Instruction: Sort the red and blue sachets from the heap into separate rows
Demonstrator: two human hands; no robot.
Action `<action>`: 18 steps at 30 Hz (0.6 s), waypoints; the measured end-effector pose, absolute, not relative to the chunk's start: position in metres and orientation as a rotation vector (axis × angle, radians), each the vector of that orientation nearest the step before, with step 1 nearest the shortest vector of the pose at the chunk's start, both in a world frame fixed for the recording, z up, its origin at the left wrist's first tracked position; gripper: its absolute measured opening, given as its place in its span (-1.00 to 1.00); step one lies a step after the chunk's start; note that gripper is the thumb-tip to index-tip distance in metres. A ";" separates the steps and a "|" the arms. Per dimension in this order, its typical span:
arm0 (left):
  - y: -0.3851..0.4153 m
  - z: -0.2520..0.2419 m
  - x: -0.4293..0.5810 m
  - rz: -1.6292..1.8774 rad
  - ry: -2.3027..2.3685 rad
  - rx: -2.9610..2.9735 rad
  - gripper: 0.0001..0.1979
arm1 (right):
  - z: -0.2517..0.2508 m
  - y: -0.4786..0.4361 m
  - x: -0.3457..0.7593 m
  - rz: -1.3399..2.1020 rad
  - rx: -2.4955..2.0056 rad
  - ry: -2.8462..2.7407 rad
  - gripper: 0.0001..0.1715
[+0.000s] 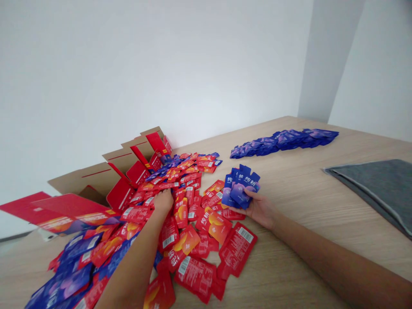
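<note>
My right hand (259,210) holds a small fan of blue pouches (241,186), the thumb on top and the fingers beneath. Several overlap there, their printed fronts facing me. My left hand (163,201) reaches into the heap of red pouches (193,206); its fingertips are hidden among them, so I cannot tell what they grip. Many of these red pouches show orange fruit pictures or barcodes. More blue pouches (72,281) lie mixed with red ones at the lower left, beside my left forearm.
Open red cardboard boxes (119,191) with brown flaps line the left side. A long row of overlapping blue pouches (283,143) lies towards the back right. A dark grey zipped fabric case (376,189) rests at the right on the wooden table (299,206). White walls stand behind.
</note>
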State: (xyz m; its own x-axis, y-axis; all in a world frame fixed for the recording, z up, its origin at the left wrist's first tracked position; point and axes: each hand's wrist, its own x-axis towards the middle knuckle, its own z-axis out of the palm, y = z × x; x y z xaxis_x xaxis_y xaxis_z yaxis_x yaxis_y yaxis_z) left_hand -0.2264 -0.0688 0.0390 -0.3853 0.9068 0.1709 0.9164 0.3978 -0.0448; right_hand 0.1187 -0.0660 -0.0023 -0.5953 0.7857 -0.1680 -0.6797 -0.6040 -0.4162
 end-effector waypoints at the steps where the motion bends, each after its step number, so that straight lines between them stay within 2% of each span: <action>1: -0.066 0.042 -0.228 -0.111 -2.496 -1.637 -0.65 | -0.002 -0.066 0.119 2.213 -0.434 -0.390 -0.77; 4: -0.063 0.057 -0.232 -0.214 -2.496 -1.646 -0.64 | 0.000 -0.066 0.118 2.194 -0.488 -0.364 -0.76; 6: -0.062 0.071 -0.232 -0.420 -2.452 -1.645 -0.62 | 0.001 -0.066 0.118 2.173 -0.518 -0.337 -0.77; 8: -0.060 0.086 -0.227 -0.955 -2.387 -1.640 -0.67 | 0.002 -0.065 0.117 2.164 -0.526 -0.313 -0.79; 11: -0.056 0.104 -0.204 -2.140 -2.157 -1.567 -0.84 | 0.001 -0.063 0.117 2.173 -0.488 -0.325 -0.82; 12: -0.055 0.107 -0.194 -2.436 -2.076 -1.544 -0.89 | 0.000 -0.062 0.117 2.178 -0.470 -0.340 -0.82; 14: -0.055 0.108 -0.170 -2.774 -1.982 -1.555 -0.93 | -0.002 -0.062 0.118 2.194 -0.429 -0.365 -0.81; 16: -0.055 0.102 -0.146 -2.936 -1.958 -1.635 -0.98 | -0.003 -0.063 0.120 2.215 -0.391 -0.372 -0.80; 18: -0.055 0.090 -0.125 -3.139 -1.908 -1.699 -0.88 | -0.003 -0.065 0.121 2.246 -0.345 -0.388 -0.78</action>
State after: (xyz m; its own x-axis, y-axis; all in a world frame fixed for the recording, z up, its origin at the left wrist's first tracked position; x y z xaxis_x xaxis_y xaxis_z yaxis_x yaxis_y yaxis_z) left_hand -0.1245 -0.0546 0.0897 -0.3321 0.9304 0.1553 -0.2905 -0.2576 0.9216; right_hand 0.1212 -0.0650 -0.0030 -0.6329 0.7651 -0.1188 -0.6810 -0.6231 -0.3847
